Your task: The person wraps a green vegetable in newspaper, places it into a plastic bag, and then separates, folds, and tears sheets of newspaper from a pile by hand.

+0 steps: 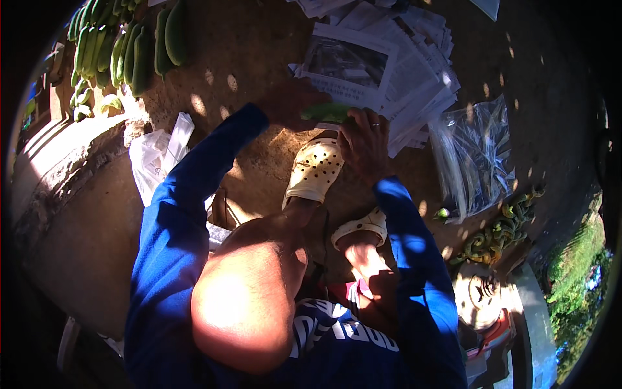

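A green cucumber (329,113) is held crosswise between my two hands, just above a stack of printed paper sheets (364,96). My left hand (290,105) closes on its left end and lies mostly in shadow. Around the right end are the fingers of my right hand (367,137), which wears a ring. The top sheet carries a dark photograph and lies under and beyond the cucumber. Below my hands is a cream clog (315,170) on one of my feet.
Rows of green cucumbers (139,58) lie at the far left. A white plastic bag (152,155) sits near my left forearm. To the right are clear plastic bags (476,155) and a heap of twisted greenish vegetables (495,233). My other clog (363,227) stands nearer.
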The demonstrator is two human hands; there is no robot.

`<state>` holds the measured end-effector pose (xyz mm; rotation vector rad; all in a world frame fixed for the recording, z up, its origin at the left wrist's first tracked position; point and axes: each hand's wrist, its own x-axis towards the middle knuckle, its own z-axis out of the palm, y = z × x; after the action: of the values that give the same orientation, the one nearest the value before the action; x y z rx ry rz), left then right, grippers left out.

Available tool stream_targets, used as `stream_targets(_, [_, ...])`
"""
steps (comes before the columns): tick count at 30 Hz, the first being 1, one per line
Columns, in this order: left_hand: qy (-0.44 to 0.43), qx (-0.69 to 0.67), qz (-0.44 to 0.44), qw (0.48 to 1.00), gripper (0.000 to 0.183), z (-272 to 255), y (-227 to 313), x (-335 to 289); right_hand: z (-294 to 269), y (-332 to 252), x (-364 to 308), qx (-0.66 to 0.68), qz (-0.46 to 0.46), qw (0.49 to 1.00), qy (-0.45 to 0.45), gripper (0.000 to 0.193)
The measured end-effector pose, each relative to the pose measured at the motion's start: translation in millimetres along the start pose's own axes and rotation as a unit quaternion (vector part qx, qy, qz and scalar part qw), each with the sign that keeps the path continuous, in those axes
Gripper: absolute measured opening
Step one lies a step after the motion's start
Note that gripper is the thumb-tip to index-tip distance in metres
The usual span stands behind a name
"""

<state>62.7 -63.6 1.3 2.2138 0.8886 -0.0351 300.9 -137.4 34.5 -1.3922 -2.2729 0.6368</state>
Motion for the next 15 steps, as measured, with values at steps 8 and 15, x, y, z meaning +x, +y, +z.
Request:
stream_targets(8, [0.253,0.042,0.007,0.967,0.039,-5.7,-14.0,-14.2,-2.5,12.8,21.1,0.062,0.063,0.996,-0.009,0.013])
stream_targets(15, [0.267,0.073,-0.023,0.961,0.039,-4.2,59.7,-32.6,5.4,44.7,50.4,0.154,0.077,0.985,0.021,0.012])
